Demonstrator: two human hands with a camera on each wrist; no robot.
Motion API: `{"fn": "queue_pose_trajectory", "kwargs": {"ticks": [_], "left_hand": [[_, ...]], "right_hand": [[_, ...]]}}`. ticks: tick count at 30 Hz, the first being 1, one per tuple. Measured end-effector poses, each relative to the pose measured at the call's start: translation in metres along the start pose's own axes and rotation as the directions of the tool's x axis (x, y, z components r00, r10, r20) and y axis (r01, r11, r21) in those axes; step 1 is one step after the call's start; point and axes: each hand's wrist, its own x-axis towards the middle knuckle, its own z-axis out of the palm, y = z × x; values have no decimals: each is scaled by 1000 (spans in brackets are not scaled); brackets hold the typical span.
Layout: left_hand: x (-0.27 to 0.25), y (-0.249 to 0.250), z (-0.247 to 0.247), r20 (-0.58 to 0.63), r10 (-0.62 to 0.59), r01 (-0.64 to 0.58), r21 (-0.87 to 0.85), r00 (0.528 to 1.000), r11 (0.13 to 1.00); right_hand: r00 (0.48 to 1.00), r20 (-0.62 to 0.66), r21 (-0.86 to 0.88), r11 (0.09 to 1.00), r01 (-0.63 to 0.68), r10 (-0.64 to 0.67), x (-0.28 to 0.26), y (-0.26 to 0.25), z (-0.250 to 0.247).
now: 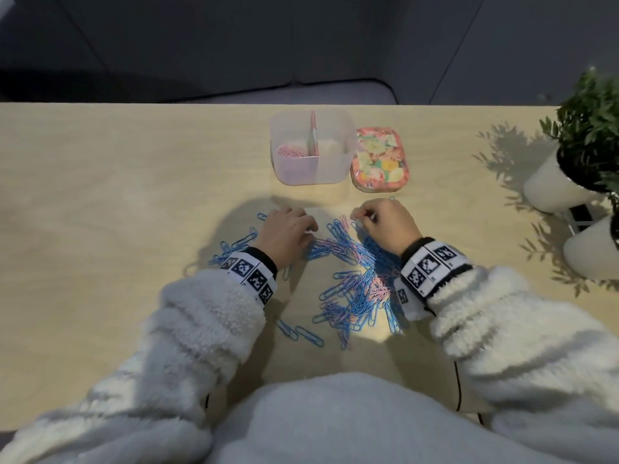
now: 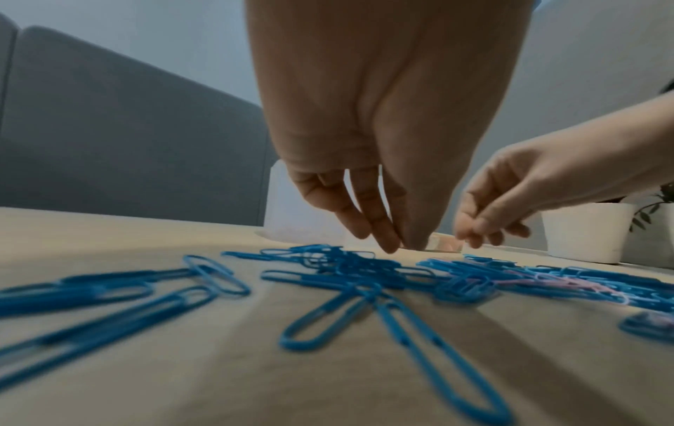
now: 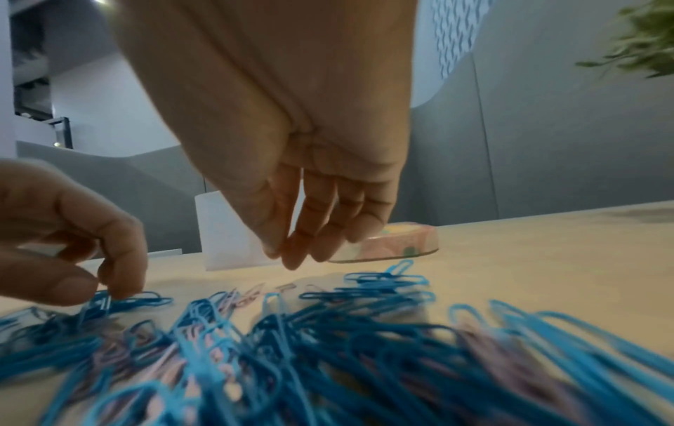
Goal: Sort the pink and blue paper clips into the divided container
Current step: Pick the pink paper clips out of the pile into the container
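A pale worktop [image 1: 100, 195] fills the frame. At upper centre stands the divided container [image 1: 345, 142], pink clips in its left compartment. Below it sprawls the mixed clip pile [image 1: 351, 279]. Left hand [image 1: 284, 236] and right hand [image 1: 385, 229] hover fingertips-down, each grip nearly closed, apparently holding nothing, likely picking singles.

Both forearms, clad in fleecy white sleeves [image 1: 207, 316] with patterned wristbands [image 1: 432, 262], are extended forward over the table. The left hand [image 1: 284, 236] is held palm down, its fingers [image 2: 379, 227] loosely curved and pointed downward. The right hand [image 1: 385, 226] is arched, its fingertips [image 3: 291, 250] drawn together; whether anything is pinched cannot be told.
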Motion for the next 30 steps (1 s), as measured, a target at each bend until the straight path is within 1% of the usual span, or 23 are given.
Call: {"fn": "queue_pose_trajectory", "kwargs": {"ticks": [1, 3, 5, 9, 12, 15, 18, 20, 21, 22, 23, 24, 26, 28, 30], "left_hand": [[3, 5, 0, 34, -3, 3, 6, 999, 1000], [9, 11, 2, 59, -14, 14, 7, 998, 1000], [11, 15, 4, 77, -25, 25, 0, 997, 1000], [7, 19, 5, 171, -41, 38, 22, 984, 999], [2, 18, 5, 212, -33, 28, 25, 977, 999], [1, 16, 5, 204, -24, 22, 14, 979, 1000], [-2, 12, 3, 199, -4, 16, -62, 980, 998], [-5, 9, -1, 168, -4, 27, -137, 986, 990], [-6, 7, -4, 140, -19, 47, -197, 990, 979], [-7, 5, -7, 111, -50, 79, -273, 992, 959], [-7, 3, -9, 97, -95, 124, -359, 991, 925], [-6, 2, -10, 103, -139, 170, -442, 985, 881], [-2, 0, -9, 146, -185, 236, -559, 972, 795], [3, 2, -6, 198, -198, 278, -600, 960, 750], [9, 8, -3, 216, -189, 282, -590, 958, 756]], "right_hand": [[999, -13, -41, 999, -33, 33, 6, -5, 1], [991, -34, -118, 984, -131, 128, 18, -13, 7], [979, -12, -170, 964, -204, 205, 26, -17, 15], [970, 14, -200, 951, -236, 244, 31, -20, 24], [966, 64, -147, 959, -241, 252, 32, -21, 26], [961, 128, -90, 968, -235, 245, 33, -20, 27], [962, 177, -75, 978, -197, 207, 30, -19, 27], [978, 122, -14, 986, -167, 167, 28, -15, 24], [985, 84, 62, 986, -153, 148, 25, -13, 20], [987, 66, 179, 972, -153, 143, 22, -12, 14], [988, 67, 321, 934, -156, 142, 18, -11, 8], [985, 96, 451, 876, -174, 146, 13, -10, 1], [973, 183, 666, 709, -229, 142, 5, -6, -10], [952, 257, 809, 501, -307, 168, 0, -2, -15], [924, 306, 870, 327, -369, 228, -1, 2, -16]]}}
